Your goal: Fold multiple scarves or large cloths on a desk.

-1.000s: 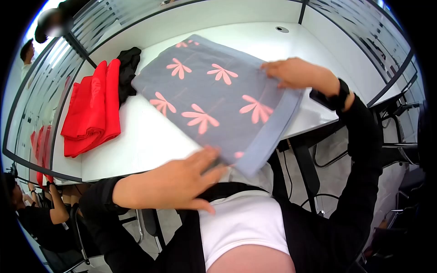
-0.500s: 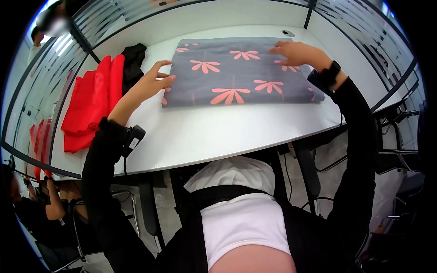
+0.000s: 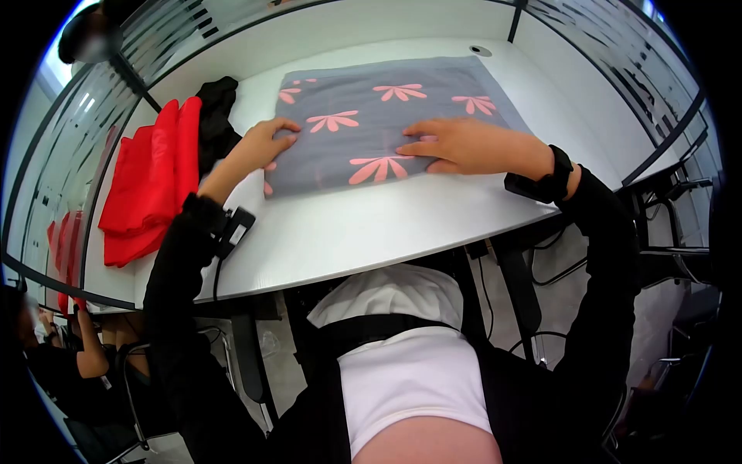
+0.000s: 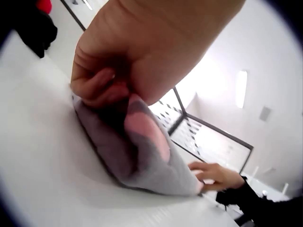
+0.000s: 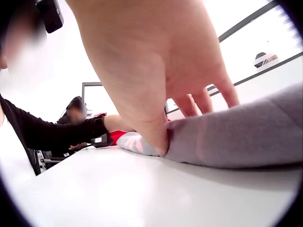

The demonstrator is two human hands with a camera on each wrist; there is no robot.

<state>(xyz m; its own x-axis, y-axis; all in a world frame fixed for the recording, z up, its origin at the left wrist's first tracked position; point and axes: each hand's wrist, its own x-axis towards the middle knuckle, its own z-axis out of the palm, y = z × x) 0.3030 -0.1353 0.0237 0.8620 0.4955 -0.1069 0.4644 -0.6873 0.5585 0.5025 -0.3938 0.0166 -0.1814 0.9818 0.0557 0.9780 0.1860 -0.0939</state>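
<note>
A folded grey cloth [image 3: 348, 139] with pink petal shapes lies flat on the white table [image 3: 340, 232]. At its left edge my left hand [image 3: 251, 155] grips the fabric; in the left wrist view that hand [image 4: 137, 52] has curled fingers at the cloth's [image 4: 156, 156] folded end. Over the front part of the cloth rests my right hand [image 3: 479, 147], its fingers spread and fairly straight. The right wrist view shows this hand [image 5: 156, 71] with the thumb against the front edge of the cloth [image 5: 227, 137] and the other fingers on top.
Folded red fabric [image 3: 147, 178] lies on the left of the table, with a crumpled black cloth [image 3: 218, 116] beside it. Low partitions [image 3: 348, 42] enclose the back and sides. A round cable hole [image 3: 480, 51] is at the back right. Another person [image 3: 69, 371] is at the lower left.
The cloth, angled over the table's front edge a second ago, now lies straighter on the table. My left hand has moved onto its left edge; my right hand has moved left and toward its front.
</note>
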